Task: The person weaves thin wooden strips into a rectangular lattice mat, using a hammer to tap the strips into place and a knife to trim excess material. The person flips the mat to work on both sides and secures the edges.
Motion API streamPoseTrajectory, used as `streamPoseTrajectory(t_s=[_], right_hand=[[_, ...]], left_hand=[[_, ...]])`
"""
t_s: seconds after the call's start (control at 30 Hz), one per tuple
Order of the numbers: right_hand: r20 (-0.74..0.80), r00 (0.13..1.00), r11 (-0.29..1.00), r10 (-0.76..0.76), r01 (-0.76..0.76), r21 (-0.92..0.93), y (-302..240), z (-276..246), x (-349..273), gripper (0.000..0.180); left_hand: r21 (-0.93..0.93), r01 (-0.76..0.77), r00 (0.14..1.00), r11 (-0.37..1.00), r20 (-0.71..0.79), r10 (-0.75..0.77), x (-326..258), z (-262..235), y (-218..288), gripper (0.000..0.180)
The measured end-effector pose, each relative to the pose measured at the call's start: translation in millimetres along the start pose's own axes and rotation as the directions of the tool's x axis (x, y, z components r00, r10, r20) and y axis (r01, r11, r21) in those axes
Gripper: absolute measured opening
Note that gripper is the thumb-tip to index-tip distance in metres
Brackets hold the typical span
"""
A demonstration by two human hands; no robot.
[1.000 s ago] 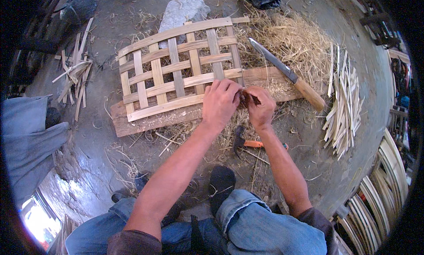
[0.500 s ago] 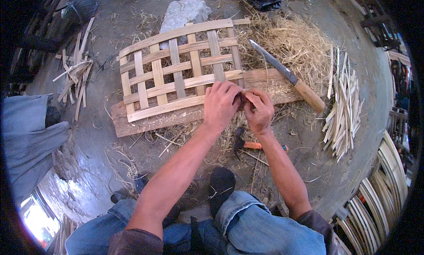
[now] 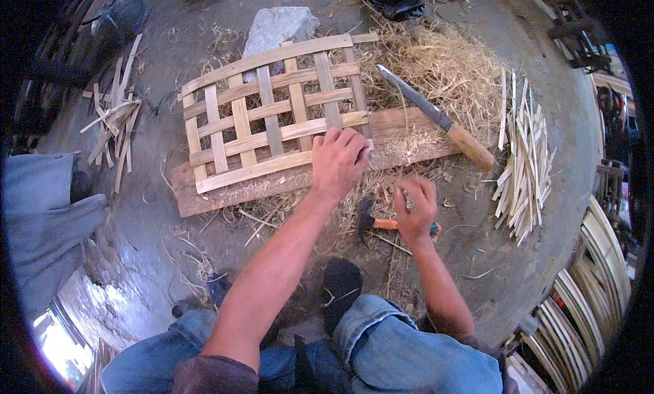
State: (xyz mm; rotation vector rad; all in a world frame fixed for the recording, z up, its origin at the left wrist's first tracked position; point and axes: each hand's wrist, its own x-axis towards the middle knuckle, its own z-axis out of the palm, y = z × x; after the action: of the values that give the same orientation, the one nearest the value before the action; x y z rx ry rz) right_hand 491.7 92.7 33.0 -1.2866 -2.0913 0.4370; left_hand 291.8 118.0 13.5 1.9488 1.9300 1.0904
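A flat woven lattice of bamboo strips (image 3: 272,118) lies on a long wooden plank (image 3: 412,131) on the ground. My left hand (image 3: 338,163) presses down on the lattice's near right corner, its fingertips at the end of a strip. My right hand (image 3: 417,210) is lower down, apart from the lattice. Its fingers curl over the orange handle of a small hammer (image 3: 373,223) that lies on the ground among shavings. Something small and grey shows at its thumb, too unclear to name.
A long knife with a wooden handle (image 3: 436,121) lies across the plank's right end. Behind it is a straw pile (image 3: 443,63). Cut bamboo strips (image 3: 524,159) lie at right, more strips (image 3: 112,121) at left. Also here: a grey stone (image 3: 276,26), curved hoops (image 3: 599,278), another person's grey trouser leg (image 3: 41,217).
Both hands were pinched together at the lattice's corner. My right hand has dropped away toward me onto the hammer, while the left stays on the corner.
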Motion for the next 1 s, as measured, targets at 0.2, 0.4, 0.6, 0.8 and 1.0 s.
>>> streamPoseTrajectory(t_s=[0.2,0.4,0.6,0.8,1.0], right_hand=[[0.397,0.913,0.991,0.095,-0.049,-0.123,12,-33,-67,0.033],[0.508,0.860,0.991,-0.050,0.104,-0.079,28,-44,-60,0.033],[0.410,0.881,0.933,0.238,-0.325,0.158,6,-55,-48,0.025],[0.339,0.888,0.932,0.311,-0.354,0.072,-15,-33,12,0.030],[0.345,0.901,0.949,0.263,-0.307,0.076,-13,-19,19,0.028]], left_hand=[[0.010,0.021,0.999,1.000,0.037,-0.021,3,-4,3,0.014],[0.015,0.014,0.999,1.000,0.044,-0.014,5,-1,2,0.014],[-0.014,0.038,0.999,0.999,0.037,-0.037,5,-5,5,0.014],[-0.032,0.029,0.999,0.999,0.046,-0.027,6,-7,2,0.014],[-0.033,0.037,0.998,0.999,0.048,-0.036,6,-8,5,0.017]])
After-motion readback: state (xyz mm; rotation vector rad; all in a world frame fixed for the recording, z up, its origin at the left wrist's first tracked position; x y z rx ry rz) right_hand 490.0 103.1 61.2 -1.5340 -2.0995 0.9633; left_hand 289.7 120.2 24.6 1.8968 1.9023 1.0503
